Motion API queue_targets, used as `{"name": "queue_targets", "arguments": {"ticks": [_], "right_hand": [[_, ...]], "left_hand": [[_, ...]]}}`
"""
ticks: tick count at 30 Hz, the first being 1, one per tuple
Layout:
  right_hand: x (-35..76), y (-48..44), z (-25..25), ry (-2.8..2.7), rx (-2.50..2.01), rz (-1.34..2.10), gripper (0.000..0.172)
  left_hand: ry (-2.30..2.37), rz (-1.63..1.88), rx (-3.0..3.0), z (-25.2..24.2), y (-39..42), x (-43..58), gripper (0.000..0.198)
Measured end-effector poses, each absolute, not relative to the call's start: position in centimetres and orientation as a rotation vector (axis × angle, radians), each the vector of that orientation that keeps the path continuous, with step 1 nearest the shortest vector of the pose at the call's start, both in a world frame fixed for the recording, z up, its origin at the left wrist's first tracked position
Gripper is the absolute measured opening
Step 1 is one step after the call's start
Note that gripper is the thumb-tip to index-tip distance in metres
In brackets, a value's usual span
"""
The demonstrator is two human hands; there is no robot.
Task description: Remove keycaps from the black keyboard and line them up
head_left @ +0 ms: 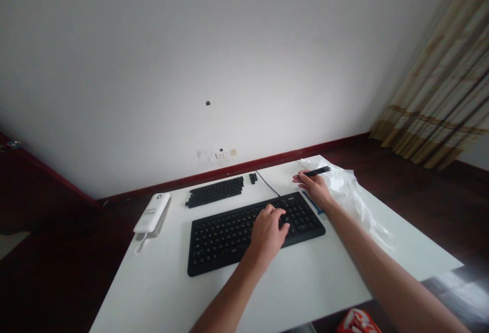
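Note:
My left hand (268,230) rests on the black keyboard (221,241), near its number pad, with thumb and forefinger apart and nothing visible in it. My right hand (315,189) is raised past the keyboard's far right corner, its fingers closed on a slim black brush-like tool (320,171) that points right. Much of the keyboard's main area looks bare of keycaps. Behind it lie rows of black keycaps (217,192) and a small group of keycaps (252,177). A blue tool (314,203) lies partly hidden by my right wrist.
A clear plastic bag (353,198) spreads along the right side of the white table (153,287). At the left lies a white power bank (153,212) with a loop. The keyboard's cable (267,184) runs to the back edge. A red packet (357,321) shows below the front edge.

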State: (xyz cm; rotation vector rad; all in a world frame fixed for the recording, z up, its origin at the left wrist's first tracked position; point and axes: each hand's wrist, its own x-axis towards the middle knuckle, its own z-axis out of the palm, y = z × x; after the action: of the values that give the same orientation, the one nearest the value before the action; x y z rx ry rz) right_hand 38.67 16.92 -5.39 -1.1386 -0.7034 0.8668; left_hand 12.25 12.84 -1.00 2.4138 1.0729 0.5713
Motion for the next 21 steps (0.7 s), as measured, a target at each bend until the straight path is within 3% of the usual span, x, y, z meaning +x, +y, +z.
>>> {"name": "queue_targets", "arguments": {"ticks": [11,15,21], "right_hand": [[39.6,17.5,-6.4,-0.575,-1.019,0.919,0.040],[39.8,17.7,-6.7,-0.572,-1.010,0.919,0.038],[39.9,17.8,-6.7,-0.560,-1.001,0.939,0.037]], "left_hand": [[1.098,0.435,2.492,-0.2,14.5,13.7,0.018],[1.225,0.559,2.557,0.5,17.9,13.4,0.019],[1.446,0.461,2.574,-0.3,23.9,13.4,0.019]]}}
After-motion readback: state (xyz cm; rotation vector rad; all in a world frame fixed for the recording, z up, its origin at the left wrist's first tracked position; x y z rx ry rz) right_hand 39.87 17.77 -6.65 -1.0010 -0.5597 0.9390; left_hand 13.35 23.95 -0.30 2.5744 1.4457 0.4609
